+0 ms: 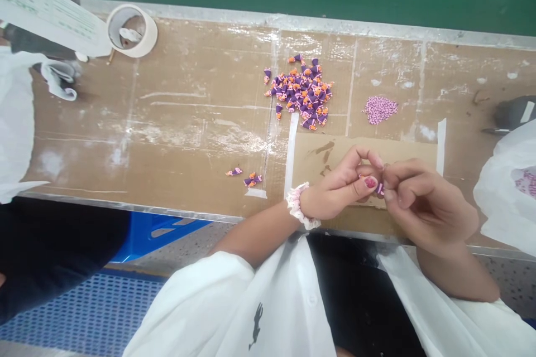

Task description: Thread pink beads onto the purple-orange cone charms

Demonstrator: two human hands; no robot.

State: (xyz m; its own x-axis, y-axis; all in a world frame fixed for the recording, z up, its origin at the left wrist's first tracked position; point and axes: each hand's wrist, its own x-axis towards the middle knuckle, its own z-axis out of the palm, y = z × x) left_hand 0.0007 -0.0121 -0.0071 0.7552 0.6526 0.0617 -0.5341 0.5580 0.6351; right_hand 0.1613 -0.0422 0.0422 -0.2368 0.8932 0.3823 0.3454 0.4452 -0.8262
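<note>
My left hand [340, 187], with a scrunchie [298, 205] at its wrist, pinches a small purple-and-orange figurine [379, 189] between thumb and fingers. Most of the figurine is hidden by the fingertips. Right against it, the thumb and fingers of my right hand [433, 203] are closed together; whatever they hold is too small or covered to make out. Beyond the hands lies a pile of similar purple, orange and pink figurines [299, 92]. A little heap of tiny pink pieces [380, 110] sits to the right of that pile.
Several figurines [252, 180] lie apart near the front edge. Under my hands a cardboard sheet [402, 148] is taped to the table [201, 139]. A tape roll [132, 30] stands at the back left. At the right is a white plastic bag [502, 195] with pink pieces; a person sits at the left.
</note>
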